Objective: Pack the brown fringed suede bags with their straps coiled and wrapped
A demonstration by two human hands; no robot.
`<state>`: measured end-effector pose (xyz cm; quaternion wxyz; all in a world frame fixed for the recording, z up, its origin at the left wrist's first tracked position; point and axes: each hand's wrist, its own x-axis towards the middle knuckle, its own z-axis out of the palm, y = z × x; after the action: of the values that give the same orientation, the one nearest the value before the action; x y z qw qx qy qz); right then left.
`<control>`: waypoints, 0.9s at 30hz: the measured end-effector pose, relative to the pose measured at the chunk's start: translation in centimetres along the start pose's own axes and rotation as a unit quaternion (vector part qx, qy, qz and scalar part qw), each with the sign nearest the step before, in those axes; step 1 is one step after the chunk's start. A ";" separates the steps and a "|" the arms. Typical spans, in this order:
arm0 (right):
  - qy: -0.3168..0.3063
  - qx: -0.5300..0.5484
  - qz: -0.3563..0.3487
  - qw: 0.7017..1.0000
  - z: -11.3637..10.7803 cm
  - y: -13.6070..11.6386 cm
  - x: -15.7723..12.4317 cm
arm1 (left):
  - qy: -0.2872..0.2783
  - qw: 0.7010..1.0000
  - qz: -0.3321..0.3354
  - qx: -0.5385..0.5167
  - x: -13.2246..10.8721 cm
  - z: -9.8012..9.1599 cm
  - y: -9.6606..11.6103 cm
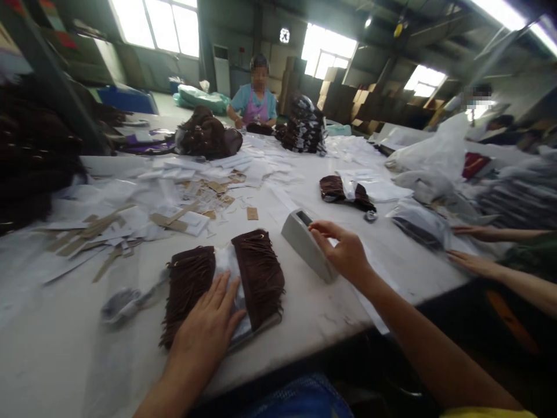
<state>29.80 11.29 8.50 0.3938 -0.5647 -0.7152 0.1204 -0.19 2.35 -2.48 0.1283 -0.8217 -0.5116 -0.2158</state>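
Observation:
My left hand (209,318) lies flat, fingers stretched out, on the pale wrapping across the middle of a dark brown fringed bag (263,278). The bag rests on the white table near its front edge, with fringed panels on both sides of the wrapping. A wrapped strap end (122,305) sticks out to its left. Right of the bag stands a grey wedge-shaped tape dispenser (304,247) with a dark opening on top. At that opening my right hand (342,249) has thumb and fingers pinched together; whatever is between them is too small to make out.
Brown card tags (209,191) and white papers are scattered at the left. Another fringed bag (335,188) lies beyond the dispenser. At right, a co-worker's hands (474,258) touch a plastic-wrapped item (420,223). Across the table (348,316) a person works between piles of bags.

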 end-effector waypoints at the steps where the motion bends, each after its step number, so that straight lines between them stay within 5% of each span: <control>1: 0.016 -0.038 0.024 0.999 -1.6 1.7 -0.2 | 0.005 1.000 0.007 -0.001 0.0 0.1 -0.1; 4: -0.046 -0.031 0.132 0.990 -4.4 5.8 -1.1 | 0.017 1.000 0.019 -0.008 0.0 0.3 -0.3; 8: -0.130 0.151 0.257 0.946 -4.4 7.5 -1.7 | 0.016 1.000 0.023 -0.006 0.0 0.3 -0.4; 13: -0.121 0.293 0.309 0.897 -4.4 6.2 -1.6 | 0.013 0.999 0.031 0.006 -0.1 0.2 -0.6; 21: 0.026 0.345 0.275 0.897 -7.2 4.2 -4.5 | 0.006 0.999 0.038 -0.007 -0.1 0.3 -0.7; 27: -0.011 0.326 0.383 0.864 -5.7 6.4 -8.3 | -0.008 0.999 0.037 -0.013 0.0 0.0 -0.7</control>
<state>38.77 4.39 4.75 0.4708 -0.6322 -0.3667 0.4942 -0.77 2.66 -2.44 0.1214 -0.8432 -0.4791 -0.2114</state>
